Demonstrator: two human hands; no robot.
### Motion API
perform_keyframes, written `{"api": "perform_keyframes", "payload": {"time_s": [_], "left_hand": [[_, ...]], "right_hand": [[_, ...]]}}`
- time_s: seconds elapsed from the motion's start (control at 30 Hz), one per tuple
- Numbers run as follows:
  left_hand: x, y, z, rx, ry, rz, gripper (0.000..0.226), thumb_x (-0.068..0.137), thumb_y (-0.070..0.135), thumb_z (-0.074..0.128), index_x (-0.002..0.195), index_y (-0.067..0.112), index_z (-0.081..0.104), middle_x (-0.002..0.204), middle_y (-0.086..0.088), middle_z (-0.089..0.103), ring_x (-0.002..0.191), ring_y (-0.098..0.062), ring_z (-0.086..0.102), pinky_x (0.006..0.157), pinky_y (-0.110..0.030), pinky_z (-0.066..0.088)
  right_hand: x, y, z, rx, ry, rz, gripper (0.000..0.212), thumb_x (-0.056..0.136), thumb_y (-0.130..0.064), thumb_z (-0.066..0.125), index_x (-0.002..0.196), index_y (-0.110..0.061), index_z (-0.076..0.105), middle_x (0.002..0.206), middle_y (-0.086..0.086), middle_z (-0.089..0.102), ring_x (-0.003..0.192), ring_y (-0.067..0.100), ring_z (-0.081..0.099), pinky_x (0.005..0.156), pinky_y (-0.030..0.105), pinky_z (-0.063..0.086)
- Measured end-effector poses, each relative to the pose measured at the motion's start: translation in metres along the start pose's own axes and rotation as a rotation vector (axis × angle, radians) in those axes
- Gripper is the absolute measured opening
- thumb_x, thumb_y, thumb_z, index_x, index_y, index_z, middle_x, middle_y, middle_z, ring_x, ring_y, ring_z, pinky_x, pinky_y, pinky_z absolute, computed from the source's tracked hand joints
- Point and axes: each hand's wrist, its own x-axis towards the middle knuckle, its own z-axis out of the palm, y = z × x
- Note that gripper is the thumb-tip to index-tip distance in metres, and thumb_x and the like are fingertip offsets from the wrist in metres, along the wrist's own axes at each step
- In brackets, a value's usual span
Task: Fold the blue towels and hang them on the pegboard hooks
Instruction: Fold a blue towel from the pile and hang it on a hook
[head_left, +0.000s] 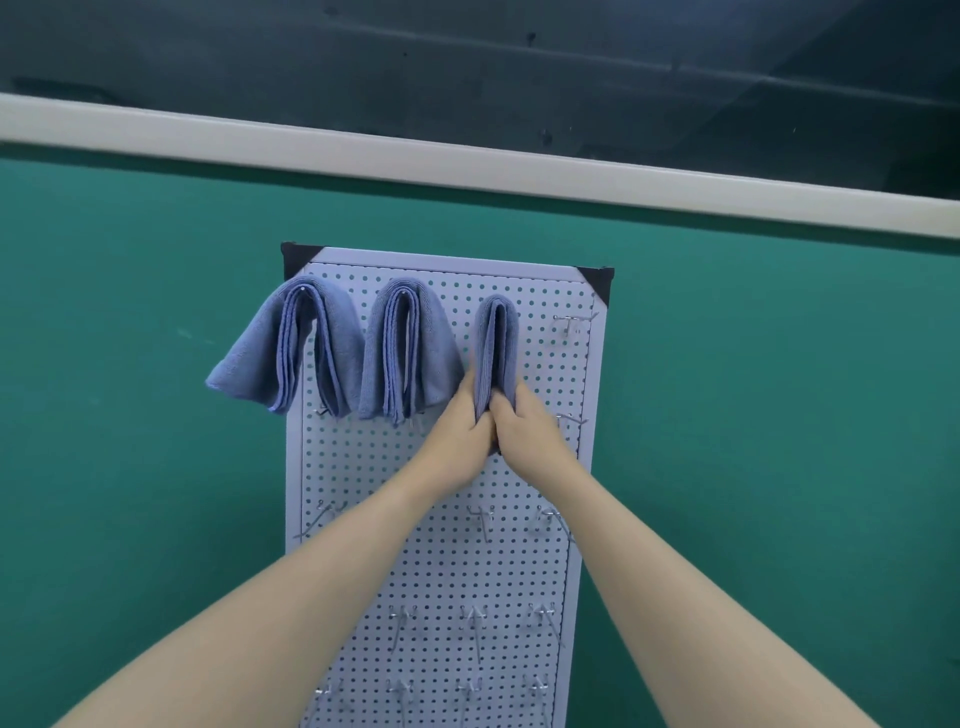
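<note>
Both hands meet at the lower end of the third blue towel (497, 348), which hangs folded over a hook in the top row of the pegboard (524, 566); the left hand (457, 441) has its fingers curled round the towel's left side and bottom edge, and the right hand (530, 434) grips the right side, its thumb pressed against the cloth; the two hands touch each other below the towel, pinching its hanging layers together into a narrow strip. Left of this towel on the pegboard hang the middle blue towel (410, 353) and, further left, the first blue towel (285, 348), each draped over its own hook in the same top row; the first one spreads wide, its left corner reaching out past the pegboard's left edge. To the right of the held towel a bare hook (571, 323) sticks out near the pegboard's upper right corner; more bare hooks stand in rows lower down the pegboard, partly crossed by the person's forearms. The pegboard is white with black corner caps and is mounted on a green wall (753, 415); above it runs a white ledge (467, 161).
</note>
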Motion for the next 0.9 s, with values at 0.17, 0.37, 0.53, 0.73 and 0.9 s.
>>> {"api": "perform_keyframes", "payload": {"time_s": [0.17,0.37,0.53,0.73,0.9], "left_hand": [[-0.025,-0.005,-0.008,0.0,-0.035,-0.105,0.042,0.112,0.022,0.039,0.153,0.027,0.041,0.137,0.02,0.057,0.112,0.022,0.055,0.097,-0.005,0.045],[-0.068,-0.017,-0.016,0.143,-0.083,-0.136,0.051,0.111,0.027,0.04,0.16,0.037,0.029,0.162,0.023,0.031,0.149,0.006,0.028,0.122,-0.024,0.024],[-0.135,-0.038,-0.017,0.208,-0.099,-0.31,0.061,0.112,0.031,0.04,0.166,0.032,0.011,0.171,0.016,0.01,0.157,-0.006,0.011,0.129,-0.034,0.014],[-0.221,-0.077,-0.017,0.274,-0.15,-0.417,0.062,0.111,0.032,0.042,0.165,0.038,0.012,0.169,0.021,0.012,0.153,-0.001,0.015,0.123,-0.029,0.018],[-0.292,-0.113,-0.01,0.448,-0.227,-0.445,0.065,0.107,0.029,0.05,0.165,0.029,0.019,0.169,0.013,0.023,0.155,-0.009,0.021,0.125,-0.032,0.018]], "right_hand": [[-0.025,0.009,-0.001,0.003,-0.042,0.101,0.029,0.111,-0.042,0.036,0.117,-0.022,0.056,0.098,-0.013,0.062,0.085,0.002,0.057,0.067,0.016,0.041],[-0.071,0.03,0.006,-0.011,-0.048,0.199,0.054,0.11,-0.047,0.037,0.145,-0.01,0.053,0.127,0.006,0.067,0.113,0.021,0.064,0.094,0.035,0.052],[-0.123,0.053,0.02,-0.021,-0.094,0.218,0.057,0.11,-0.042,0.043,0.16,-0.016,0.036,0.163,-0.002,0.04,0.149,0.012,0.037,0.111,0.023,0.028],[-0.186,0.091,0.041,-0.061,-0.115,0.237,0.05,0.107,-0.041,0.05,0.154,-0.026,0.045,0.156,-0.005,0.047,0.136,0.007,0.047,0.093,0.014,0.044],[-0.246,0.133,0.073,-0.112,-0.171,0.265,0.044,0.105,-0.031,0.055,0.148,-0.022,0.054,0.146,-0.007,0.057,0.132,0.009,0.053,0.111,0.034,0.045]]}}
